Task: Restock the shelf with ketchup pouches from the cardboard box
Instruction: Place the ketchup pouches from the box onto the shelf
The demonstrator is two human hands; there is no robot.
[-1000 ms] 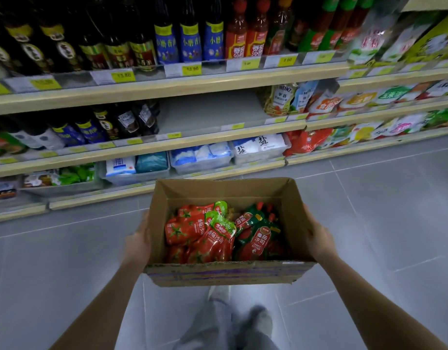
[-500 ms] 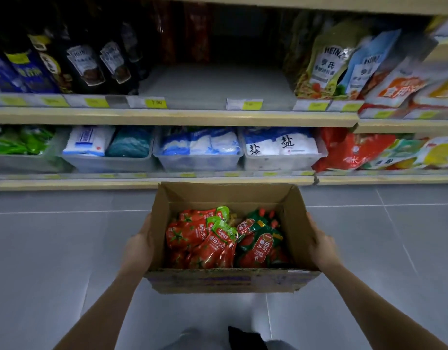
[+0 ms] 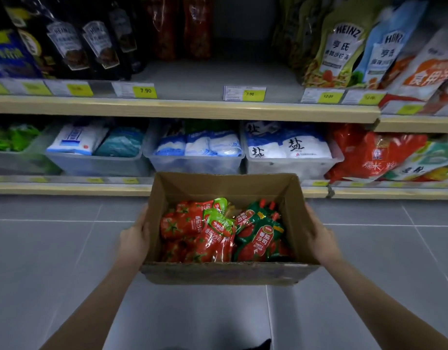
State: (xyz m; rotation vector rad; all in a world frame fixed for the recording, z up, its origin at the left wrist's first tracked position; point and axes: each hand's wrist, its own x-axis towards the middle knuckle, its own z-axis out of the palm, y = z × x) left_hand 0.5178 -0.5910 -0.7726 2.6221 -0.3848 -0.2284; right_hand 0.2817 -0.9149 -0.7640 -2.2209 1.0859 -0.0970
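A person's two bare arms reach forward from the bottom of the view, carrying an open cardboard box (image 3: 225, 272) above a grey tiled floor (image 3: 46, 261). The left hand (image 3: 133, 239) presses flat against the box's left wall, and the right hand (image 3: 318, 236) presses against its right wall; the fingertips of both are hidden behind or under the box, so how far they curl cannot be told. Inside the box lie ketchup pouches: red ketchup pouches (image 3: 192, 226) printed with tomatoes fill the left half, and green-and-red ketchup pouches (image 3: 260, 236) with red caps fill the right half, the two groups touching in the middle.

Just beyond the box stands a store shelf (image 3: 192, 108) with pale wooden edges. Its middle level has a bare grey stretch directly above the box, with yellow price tags (image 3: 250, 93) along the front. To the left of that gap stand dark Heinz sauce bottles (image 3: 66, 46); to the right lean Heinz salad dressing pouches (image 3: 341, 44). At the back of the gap two red packets (image 3: 180, 26) stand upright. On the level below, clear plastic bins (image 3: 195, 162) hold white and blue salt bags (image 3: 288, 147), and red flour bags (image 3: 374, 152) lie further right
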